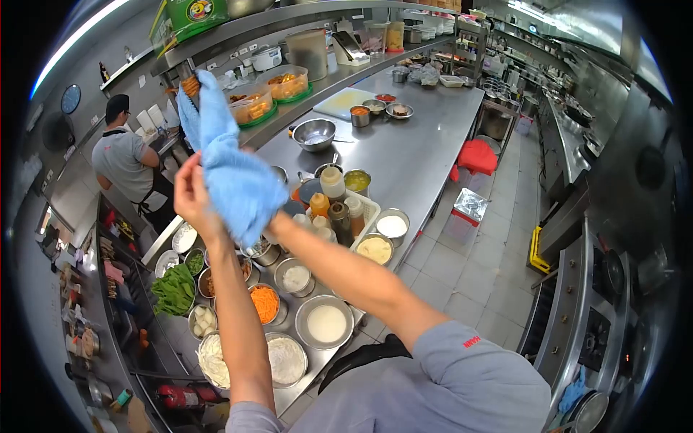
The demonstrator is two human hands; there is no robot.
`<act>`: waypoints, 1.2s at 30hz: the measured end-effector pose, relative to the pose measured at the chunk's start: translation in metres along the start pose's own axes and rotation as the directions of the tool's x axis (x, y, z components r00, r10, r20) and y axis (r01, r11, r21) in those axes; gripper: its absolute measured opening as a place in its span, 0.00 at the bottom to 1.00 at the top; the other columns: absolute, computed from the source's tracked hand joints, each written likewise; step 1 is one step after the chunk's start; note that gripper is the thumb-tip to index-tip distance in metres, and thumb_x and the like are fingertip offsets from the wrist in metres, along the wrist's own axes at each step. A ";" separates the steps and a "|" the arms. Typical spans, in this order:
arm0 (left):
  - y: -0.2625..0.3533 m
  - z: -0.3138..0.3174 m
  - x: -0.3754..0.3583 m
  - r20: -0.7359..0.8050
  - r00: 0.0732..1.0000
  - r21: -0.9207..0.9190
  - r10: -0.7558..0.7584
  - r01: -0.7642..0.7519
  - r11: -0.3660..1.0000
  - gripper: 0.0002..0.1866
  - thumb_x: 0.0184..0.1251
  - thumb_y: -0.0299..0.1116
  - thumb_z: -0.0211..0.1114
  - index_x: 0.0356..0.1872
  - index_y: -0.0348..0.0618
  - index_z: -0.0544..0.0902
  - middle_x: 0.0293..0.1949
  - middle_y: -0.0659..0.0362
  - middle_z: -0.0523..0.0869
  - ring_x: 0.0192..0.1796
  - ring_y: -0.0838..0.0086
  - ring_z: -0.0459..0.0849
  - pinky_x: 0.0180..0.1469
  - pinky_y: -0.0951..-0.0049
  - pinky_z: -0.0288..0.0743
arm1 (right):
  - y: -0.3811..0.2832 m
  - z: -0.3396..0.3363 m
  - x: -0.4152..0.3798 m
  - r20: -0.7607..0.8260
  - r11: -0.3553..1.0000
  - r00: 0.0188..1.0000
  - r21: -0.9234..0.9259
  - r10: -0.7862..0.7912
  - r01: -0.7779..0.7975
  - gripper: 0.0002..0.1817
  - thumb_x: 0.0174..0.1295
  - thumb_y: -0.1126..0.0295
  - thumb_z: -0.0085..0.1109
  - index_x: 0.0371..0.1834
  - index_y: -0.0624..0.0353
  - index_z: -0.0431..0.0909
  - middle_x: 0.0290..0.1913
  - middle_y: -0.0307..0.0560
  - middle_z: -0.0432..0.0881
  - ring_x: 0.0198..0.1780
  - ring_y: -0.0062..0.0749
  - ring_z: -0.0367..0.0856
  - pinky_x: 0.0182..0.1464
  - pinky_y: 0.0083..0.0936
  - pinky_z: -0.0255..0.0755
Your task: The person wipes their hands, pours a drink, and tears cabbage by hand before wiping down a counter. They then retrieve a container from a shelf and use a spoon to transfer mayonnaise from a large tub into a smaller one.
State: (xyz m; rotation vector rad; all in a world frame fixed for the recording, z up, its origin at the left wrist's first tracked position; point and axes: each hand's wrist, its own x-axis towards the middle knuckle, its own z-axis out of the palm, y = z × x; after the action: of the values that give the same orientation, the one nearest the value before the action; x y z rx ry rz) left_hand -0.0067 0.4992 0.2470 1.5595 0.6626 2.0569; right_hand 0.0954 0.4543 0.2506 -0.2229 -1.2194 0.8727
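Observation:
A light blue cloth [238,180] stretches from the shelf's post down over the prep counter, its lower part blurred. My left hand [195,191] is at its left edge, with the fingertips closed together against the fabric. The cloth covers my right hand, so only that wrist and forearm show and its fingers are hidden. Below my arms stand metal bowls, among them shredded carrot [264,304], a creamy white liquid [326,322] and a pale yellow mixture [375,250]. Leafy greens [174,290] lie at the left. Squeeze bottles [333,182] stand in a white basket [371,211] beyond my right forearm.
A metal bowl [314,134] and a cutting board [345,103] are farther along the steel counter [426,115]. Tubs of orange food [283,81] sit on the shelf. A co-worker [130,159] stands at the left. Stoves [577,310] line the right side.

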 end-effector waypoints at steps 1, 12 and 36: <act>0.001 0.002 -0.014 0.083 0.994 -0.208 -0.071 0.087 0.974 0.17 0.81 0.29 0.60 0.64 0.32 0.80 0.59 0.51 0.87 0.61 0.72 0.83 0.69 0.70 0.73 | 0.000 0.000 0.004 0.002 1.000 1.000 -0.024 -0.017 0.017 0.27 0.72 0.61 0.56 0.70 0.64 0.70 0.61 0.48 0.80 0.59 0.33 0.78 0.63 0.32 0.71; -0.104 -0.029 -0.004 0.332 0.884 -0.301 -0.328 0.429 0.852 0.19 0.82 0.36 0.57 0.65 0.35 0.76 0.57 0.57 0.84 0.55 0.73 0.84 0.59 0.72 0.78 | 0.021 0.022 0.001 -0.099 0.973 0.992 -0.225 -0.080 0.056 0.29 0.72 0.70 0.60 0.73 0.64 0.64 0.62 0.51 0.77 0.66 0.34 0.74 0.71 0.32 0.66; -0.038 0.016 -0.035 0.007 0.997 0.236 -0.080 0.076 0.969 0.13 0.82 0.32 0.61 0.52 0.30 0.86 0.41 0.61 0.90 0.41 0.81 0.84 0.45 0.77 0.78 | -0.069 -0.129 -0.013 0.621 0.235 0.783 -0.758 -0.023 0.608 0.07 0.60 0.71 0.64 0.35 0.63 0.79 0.35 0.55 0.84 0.36 0.53 0.88 0.36 0.46 0.81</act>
State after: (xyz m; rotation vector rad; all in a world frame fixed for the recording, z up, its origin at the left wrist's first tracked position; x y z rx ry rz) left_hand 0.0205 0.5084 0.2012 1.6478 0.9774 1.9625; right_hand 0.2404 0.4372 0.2339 -0.7005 -2.1135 -0.3884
